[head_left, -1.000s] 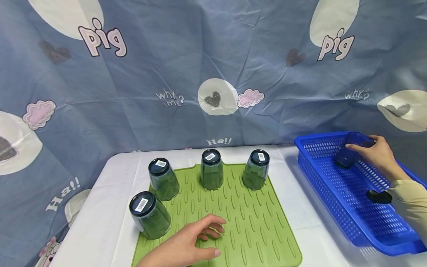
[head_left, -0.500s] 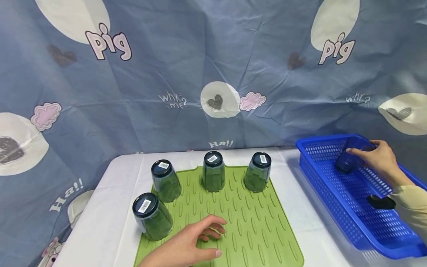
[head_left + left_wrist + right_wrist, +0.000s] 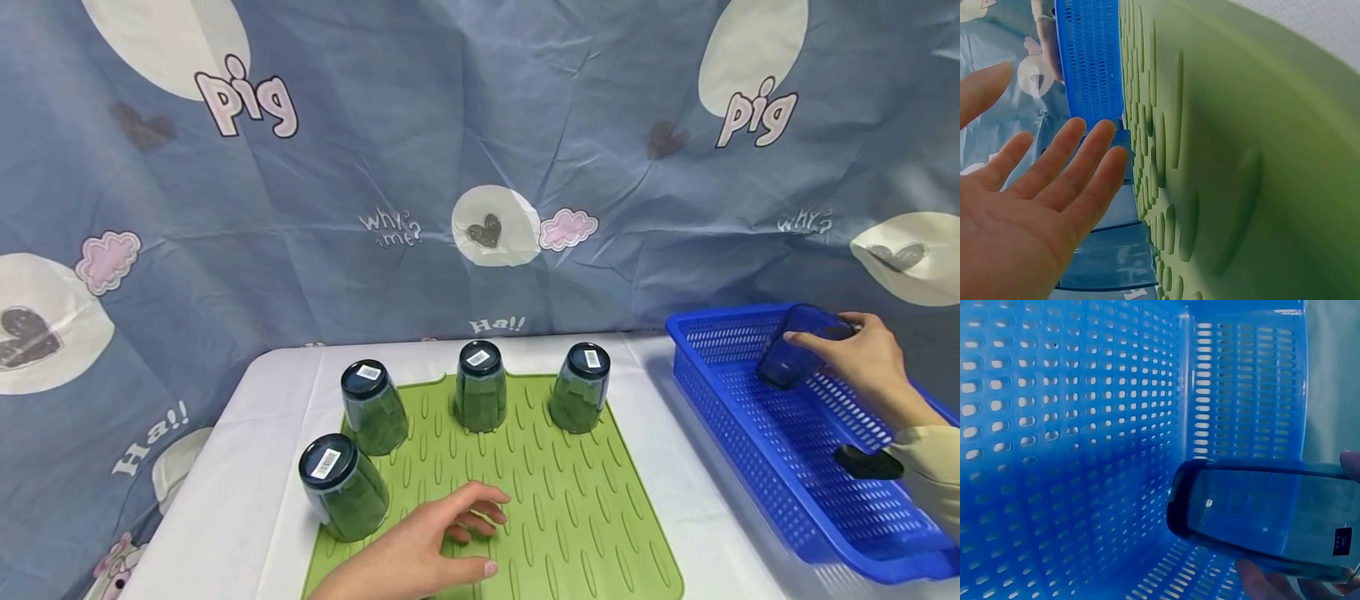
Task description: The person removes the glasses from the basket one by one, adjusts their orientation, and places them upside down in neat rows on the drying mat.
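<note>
My right hand [image 3: 870, 358] grips a blue-tinted drinking glass [image 3: 798, 346] inside the far end of the blue plastic basket [image 3: 750, 467]. The glass tilts; in the right wrist view its thick base [image 3: 1179, 500] points away from my fingers [image 3: 1254, 581], which hold it near the rim end. My left hand [image 3: 435, 542] hovers or rests over the green drying mat [image 3: 555, 500], fingers relaxed, holding nothing. Upside-down glasses with barcode labels stand along the mat: one at left front [image 3: 345, 492], another behind it [image 3: 375, 408], one at back middle [image 3: 480, 387], one at back right [image 3: 581, 387].
A black band-like object [image 3: 868, 462] shows by my right sleeve, over the basket. The basket has perforated walls and stands right of the mat on a white-covered table [image 3: 675, 467]. A patterned blue cloth [image 3: 420, 150] hangs behind.
My right hand and the glass it holds have shifted slightly to the right within the basket. The head view has tilted a little. My left hand stays put.
</note>
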A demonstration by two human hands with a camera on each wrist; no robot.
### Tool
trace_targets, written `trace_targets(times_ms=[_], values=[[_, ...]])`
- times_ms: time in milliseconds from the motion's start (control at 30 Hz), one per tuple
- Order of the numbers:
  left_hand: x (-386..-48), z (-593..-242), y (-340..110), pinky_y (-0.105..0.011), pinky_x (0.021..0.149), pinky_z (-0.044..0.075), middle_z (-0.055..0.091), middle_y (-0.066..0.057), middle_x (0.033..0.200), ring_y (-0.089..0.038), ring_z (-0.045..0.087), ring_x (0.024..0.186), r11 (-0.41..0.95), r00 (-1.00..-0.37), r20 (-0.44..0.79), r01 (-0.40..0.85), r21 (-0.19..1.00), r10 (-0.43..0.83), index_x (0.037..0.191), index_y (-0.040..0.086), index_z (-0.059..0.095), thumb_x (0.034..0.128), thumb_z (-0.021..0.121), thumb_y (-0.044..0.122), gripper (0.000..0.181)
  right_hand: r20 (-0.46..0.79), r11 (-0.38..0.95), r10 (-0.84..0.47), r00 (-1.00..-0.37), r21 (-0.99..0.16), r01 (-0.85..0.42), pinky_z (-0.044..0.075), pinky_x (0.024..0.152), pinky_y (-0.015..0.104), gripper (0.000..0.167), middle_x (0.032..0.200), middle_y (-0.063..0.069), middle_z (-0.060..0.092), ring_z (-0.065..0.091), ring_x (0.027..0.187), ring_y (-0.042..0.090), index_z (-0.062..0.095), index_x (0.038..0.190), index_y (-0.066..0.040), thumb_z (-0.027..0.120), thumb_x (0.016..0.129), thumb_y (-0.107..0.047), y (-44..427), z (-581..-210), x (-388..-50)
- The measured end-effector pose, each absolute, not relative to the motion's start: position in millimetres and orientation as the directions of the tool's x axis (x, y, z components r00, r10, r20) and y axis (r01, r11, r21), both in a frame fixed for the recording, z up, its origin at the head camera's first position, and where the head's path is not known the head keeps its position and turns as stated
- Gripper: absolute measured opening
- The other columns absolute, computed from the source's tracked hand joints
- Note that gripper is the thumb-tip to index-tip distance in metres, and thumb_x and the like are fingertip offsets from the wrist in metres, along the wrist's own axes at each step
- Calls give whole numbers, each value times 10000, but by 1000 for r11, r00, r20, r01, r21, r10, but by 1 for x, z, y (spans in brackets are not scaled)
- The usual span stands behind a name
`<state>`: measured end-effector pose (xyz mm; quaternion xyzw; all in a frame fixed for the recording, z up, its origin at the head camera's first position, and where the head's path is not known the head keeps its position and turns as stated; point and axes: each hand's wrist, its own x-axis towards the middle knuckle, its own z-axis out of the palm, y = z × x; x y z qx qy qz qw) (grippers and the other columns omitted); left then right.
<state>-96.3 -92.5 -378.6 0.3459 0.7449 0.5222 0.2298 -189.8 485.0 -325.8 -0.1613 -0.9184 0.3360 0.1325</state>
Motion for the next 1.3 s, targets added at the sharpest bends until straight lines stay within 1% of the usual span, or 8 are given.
trace_targets(times_ms=[200,300,467,600,767,967,1100,1300], values=[[-97,-380,-93,-338,948,500,591,-41,1253,-192,597,1125,187,-655,58,298,936,753,1358,277,486,941,688,238,465,165,733,385,-908,-652,192,558,502,264,1076,1295,469,404,646,555,99,146,1479,162,738,852,-481,480,-322,-183],[-98,-379,-93,-338,947,502,592,-47,1250,-197,598,1120,183,-657,61,297,937,751,1356,280,488,944,685,242,459,181,743,386,-905,-642,189,529,488,221,1073,1304,461,402,635,555,79,159,1480,154,735,848,-494,476,-320,-179],[-98,-378,-93,-343,949,500,594,-49,1248,-202,598,1120,187,-658,55,292,938,751,1354,278,488,945,683,252,455,200,746,380,-903,-644,171,459,481,139,1049,1323,463,381,566,546,-26,140,1492,136,730,864,-463,470,-316,-174],[-98,-378,-93,-349,956,499,596,-44,1243,-201,599,1119,194,-665,49,286,938,745,1352,275,493,940,688,255,456,224,738,369,-902,-661,138,461,483,119,1027,1371,457,340,500,573,-112,133,1498,126,738,871,-418,465,-313,-170],[-98,-378,-93,-351,956,500,596,-44,1240,-203,602,1112,198,-670,42,278,940,741,1349,262,499,937,691,252,455,230,738,375,-898,-660,139,443,499,101,1037,1444,406,302,505,578,-119,131,1514,95,739,865,-438,456,-309,-166],[-98,-378,-93,-348,959,497,595,-41,1243,-200,599,1115,204,-671,31,270,941,741,1354,248,500,938,689,256,458,259,770,372,-892,-623,140,354,546,83,1023,1416,364,392,476,606,-153,171,1524,57,746,853,-457,449,-306,-161],[-97,-378,-92,-347,960,496,597,-37,1244,-201,599,1118,208,-671,29,270,940,741,1356,245,500,937,691,259,461,294,776,375,-879,-618,125,362,549,69,1000,1369,345,452,443,635,-179,208,1516,47,758,845,-450,445,-304,-157],[-97,-379,-92,-347,959,497,596,-28,1249,-194,600,1118,222,-674,12,259,940,739,1361,238,499,939,688,270,463,331,767,401,-854,-631,115,371,545,23,959,1340,337,470,396,704,-175,223,1520,18,758,853,-417,438,-300,-153]])
